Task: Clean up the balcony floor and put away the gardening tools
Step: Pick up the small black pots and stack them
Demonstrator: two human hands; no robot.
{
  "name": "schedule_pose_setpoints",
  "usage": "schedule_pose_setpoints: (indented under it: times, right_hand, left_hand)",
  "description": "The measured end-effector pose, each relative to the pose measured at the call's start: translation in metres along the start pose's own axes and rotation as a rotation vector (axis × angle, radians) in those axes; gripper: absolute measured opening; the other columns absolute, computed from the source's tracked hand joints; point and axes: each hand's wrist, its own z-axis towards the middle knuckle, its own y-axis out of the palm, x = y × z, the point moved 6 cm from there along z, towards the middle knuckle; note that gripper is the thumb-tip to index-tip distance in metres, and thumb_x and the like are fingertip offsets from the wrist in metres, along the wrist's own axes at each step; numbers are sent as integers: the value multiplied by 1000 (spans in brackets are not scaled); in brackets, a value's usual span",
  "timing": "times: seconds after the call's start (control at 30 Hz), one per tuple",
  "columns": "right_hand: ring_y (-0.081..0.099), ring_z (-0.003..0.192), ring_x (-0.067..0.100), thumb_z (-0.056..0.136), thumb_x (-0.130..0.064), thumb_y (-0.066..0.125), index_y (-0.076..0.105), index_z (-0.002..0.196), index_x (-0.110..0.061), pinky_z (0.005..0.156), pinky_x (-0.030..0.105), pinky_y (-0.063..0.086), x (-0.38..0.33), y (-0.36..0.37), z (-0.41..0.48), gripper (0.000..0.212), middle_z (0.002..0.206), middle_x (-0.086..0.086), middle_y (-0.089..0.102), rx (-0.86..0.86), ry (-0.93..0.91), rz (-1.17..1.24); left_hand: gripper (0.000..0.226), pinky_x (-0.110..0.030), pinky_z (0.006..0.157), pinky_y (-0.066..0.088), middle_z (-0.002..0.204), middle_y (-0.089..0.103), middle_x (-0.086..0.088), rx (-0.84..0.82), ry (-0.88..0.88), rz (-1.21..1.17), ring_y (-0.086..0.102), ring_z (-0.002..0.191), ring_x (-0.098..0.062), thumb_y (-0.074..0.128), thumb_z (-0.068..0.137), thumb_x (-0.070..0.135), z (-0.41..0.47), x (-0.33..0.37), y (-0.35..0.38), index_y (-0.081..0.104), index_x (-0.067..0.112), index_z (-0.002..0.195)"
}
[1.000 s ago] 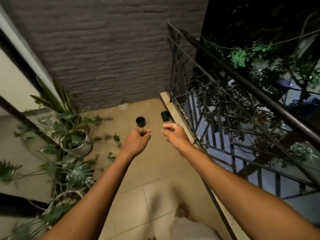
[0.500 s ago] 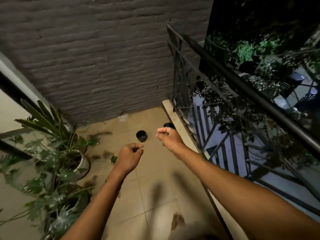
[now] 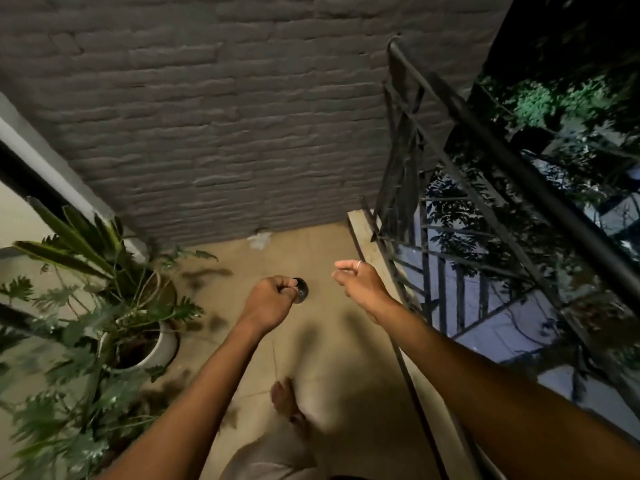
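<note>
Both arms out front: left hand (image 3: 273, 299) balled in a fist, nothing showing in it; right hand (image 3: 360, 282) loosely curled, empty. A small black pot (image 3: 302, 289) sits on the balcony floor (image 3: 332, 337) just past the left knuckles, with a white scrap (image 3: 259, 239) by the wall. Cleanup looks barely begun. No readable writing.

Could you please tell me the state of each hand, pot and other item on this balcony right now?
left hand, held out, curled into a fist, nothing visible in it.
right hand, held out, fingers loosely curled, empty.
small black pot, on the floor, partly hidden behind the left hand.
white plant pot, upright, planted.
white scrap, lying against the wall.
</note>
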Motion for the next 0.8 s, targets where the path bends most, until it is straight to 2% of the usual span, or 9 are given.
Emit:
schedule_pose_setpoints:
  times: [0.13, 0.23, 0.37, 0.53, 0.57, 0.63, 0.7, 0.77, 0.8]
  right_hand:
    - [63, 82, 8, 92, -19, 68, 67, 120, -19, 74, 22, 51, -17, -2, 65, 28, 111, 2, 71, 61, 19, -15]
    - [65, 88, 10, 92, -21, 68, 65, 115, -22, 74, 22, 53, -24, -11, 109, 23, 104, -4, 69, 84, 46, -5]
    - [68, 101, 18, 90, -28, 71, 67, 116, -26, 88, 36, 58, -13, -22, 159, 26, 107, -4, 71, 120, 127, -17]
    - [64, 86, 9, 93, -25, 69, 68, 119, -22, 73, 24, 50, 4, -39, 224, 26, 100, -5, 70, 136, 233, 1]
    - [63, 84, 7, 93, -25, 68, 68, 118, -23, 69, 21, 48, 9, -41, 238, 25, 99, -6, 69, 123, 240, -12]
    - [62, 85, 6, 95, -22, 67, 66, 117, -23, 65, 15, 47, 23, -36, 270, 22, 100, -8, 67, 67, 263, -49]
    - [64, 97, 14, 97, -13, 66, 65, 116, -17, 76, 15, 52, 43, -21, 303, 20, 103, -3, 64, -12, 279, -69]
    - [63, 104, 17, 96, -8, 66, 65, 113, -13, 89, 22, 53, 75, 3, 345, 18, 106, 1, 64, -75, 294, -86]
    - [62, 103, 15, 96, -10, 66, 66, 113, -12, 86, 19, 52, 90, 17, 361, 17, 106, 1, 65, -115, 314, -108]
  left_hand:
    - [12, -22, 67, 44, 79, 67, 5, -78, 8, 27, 57, 66, -9, 61, 98, 13, 76, 11, -8, 72, 17, 94]
    - [27, -23, 56, 38, 59, 58, 13, -169, 27, 84, 45, 50, -2, 57, 97, 5, 123, 20, -9, 66, 14, 73]
    - [25, -33, 73, 48, 76, 65, 4, -233, 17, 143, 57, 74, -14, 61, 94, 23, 181, 19, -1, 65, 8, 74]
    - [18, -34, 85, 51, 108, 72, -12, -294, -122, 189, 68, 103, -33, 61, 98, 21, 247, 2, 35, 74, 13, 109]
    - [18, -32, 84, 50, 110, 72, -12, -295, -160, 184, 68, 105, -32, 61, 98, 20, 259, -1, 42, 73, 13, 111]
    - [11, -23, 79, 49, 97, 69, -5, -328, -195, 162, 70, 94, -11, 58, 100, 13, 289, -12, 62, 69, 14, 100]
    - [13, -13, 77, 49, 88, 60, 11, -336, -246, 181, 67, 89, -2, 58, 101, 13, 318, -32, 79, 65, 24, 98]
    - [18, -16, 81, 50, 100, 67, 6, -321, -294, 228, 67, 109, -22, 61, 101, 16, 351, -66, 99, 71, 17, 116]
    - [25, -23, 87, 50, 114, 70, -4, -318, -299, 245, 65, 116, -29, 62, 101, 17, 367, -86, 110, 70, 11, 123]
